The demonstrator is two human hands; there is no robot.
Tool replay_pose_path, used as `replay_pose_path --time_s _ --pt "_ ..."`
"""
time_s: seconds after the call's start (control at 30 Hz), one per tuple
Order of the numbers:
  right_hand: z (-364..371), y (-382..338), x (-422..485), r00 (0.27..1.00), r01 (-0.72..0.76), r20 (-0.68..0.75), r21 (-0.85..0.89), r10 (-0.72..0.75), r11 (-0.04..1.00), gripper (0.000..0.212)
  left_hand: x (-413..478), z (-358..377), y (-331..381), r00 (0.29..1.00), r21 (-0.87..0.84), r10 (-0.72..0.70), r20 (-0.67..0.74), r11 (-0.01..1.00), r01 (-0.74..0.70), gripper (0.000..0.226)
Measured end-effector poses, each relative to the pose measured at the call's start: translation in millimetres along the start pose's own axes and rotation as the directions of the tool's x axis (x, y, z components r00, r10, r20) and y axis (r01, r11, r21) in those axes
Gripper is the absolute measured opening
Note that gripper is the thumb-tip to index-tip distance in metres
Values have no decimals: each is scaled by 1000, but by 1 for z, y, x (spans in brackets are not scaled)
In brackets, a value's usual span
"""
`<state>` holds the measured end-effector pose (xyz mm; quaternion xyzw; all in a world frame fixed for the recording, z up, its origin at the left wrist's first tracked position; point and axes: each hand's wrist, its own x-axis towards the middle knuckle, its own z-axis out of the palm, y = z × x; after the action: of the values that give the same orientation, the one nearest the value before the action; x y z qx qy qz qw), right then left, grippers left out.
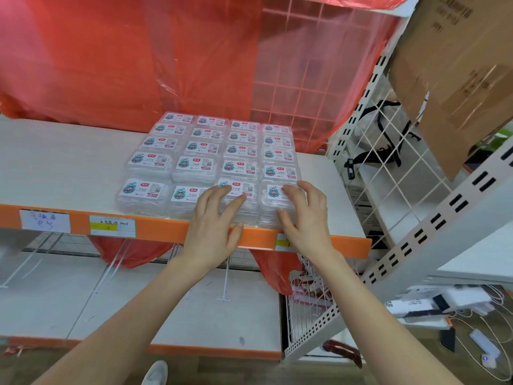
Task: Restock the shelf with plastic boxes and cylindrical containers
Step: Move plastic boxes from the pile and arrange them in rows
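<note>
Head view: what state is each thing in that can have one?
Plastic boxes, lids closed, labels up, in neat rows.
Left hand, open, fingers flat on a front-row box.
Right hand, open, fingers spread over the front right box.
Cardboard carton, flap torn, hanging down.
Shelf, holds the boxes toward its right end.

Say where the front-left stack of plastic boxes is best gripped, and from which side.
The front-left stack is likely best taken by its front and left walls, from the open front-left corner: those are bare, while neighbouring stacks crowd its right and rear.
</note>
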<state>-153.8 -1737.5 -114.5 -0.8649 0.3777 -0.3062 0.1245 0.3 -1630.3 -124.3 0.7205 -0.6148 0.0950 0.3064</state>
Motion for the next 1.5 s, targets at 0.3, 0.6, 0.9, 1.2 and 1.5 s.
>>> replay_pose_path --time_s 0.3,0.6,0.9,1.2,1.5 --pt "0 -16 2 1000 20 20 -184 -16 983 40 2 -11 -1 997 -15 -3 77 1000 4 48" --pt "20 -79 30 984 170 88 -208 -155 963 45 2 -64 -50 975 64 -207 76 977 203 53" --pt "87 -183 42 895 398 269 -123 -356 909 44 -50 -137 -142 907 221 -416 62 892 394 81" --pt "183 -330 29 786 537 385 -35 -484 843 46 -141 -230 -248 822 262 -569 -19 791 553 83" --pt "265 -477 1 686 601 453 88 -569 794 49 -237 -314 -343 741 299 -669 -57 697 652 57"
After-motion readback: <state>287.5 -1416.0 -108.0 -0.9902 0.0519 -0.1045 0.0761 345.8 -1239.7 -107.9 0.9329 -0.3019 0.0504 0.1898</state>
